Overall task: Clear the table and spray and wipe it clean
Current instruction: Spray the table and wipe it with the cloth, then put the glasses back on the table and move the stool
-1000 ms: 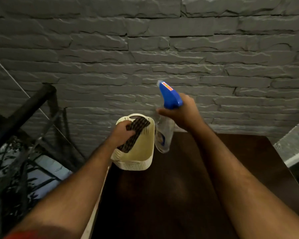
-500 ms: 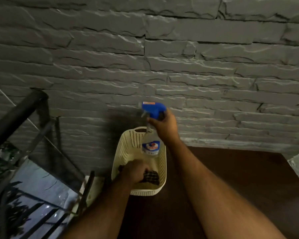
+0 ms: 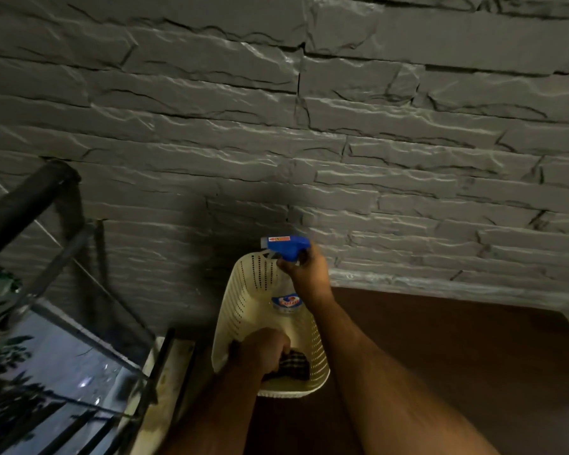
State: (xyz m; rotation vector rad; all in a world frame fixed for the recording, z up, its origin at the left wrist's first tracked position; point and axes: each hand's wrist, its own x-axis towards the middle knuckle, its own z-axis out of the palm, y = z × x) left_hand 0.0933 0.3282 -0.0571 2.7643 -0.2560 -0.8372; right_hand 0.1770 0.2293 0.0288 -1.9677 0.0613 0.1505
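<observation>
A cream perforated basket (image 3: 243,290) stands at the far left corner of the dark brown table (image 3: 457,349), against the wall. My right hand (image 3: 306,274) grips the neck of a clear spray bottle (image 3: 286,302) with a blue trigger head, and the bottle's body is down inside the basket. My left hand (image 3: 263,351) is inside the basket's near end, fingers curled on a dark checked cloth (image 3: 293,366) lying on the basket floor.
A grey stone-textured wall (image 3: 342,142) rises right behind the table. To the left, a black metal railing (image 3: 23,205) and a pale ledge (image 3: 165,382) border a drop to the outside below.
Both hands came down into the basket: the cloth went from above the rim to the basket floor, and the spray bottle was lowered from beside the basket into it.
</observation>
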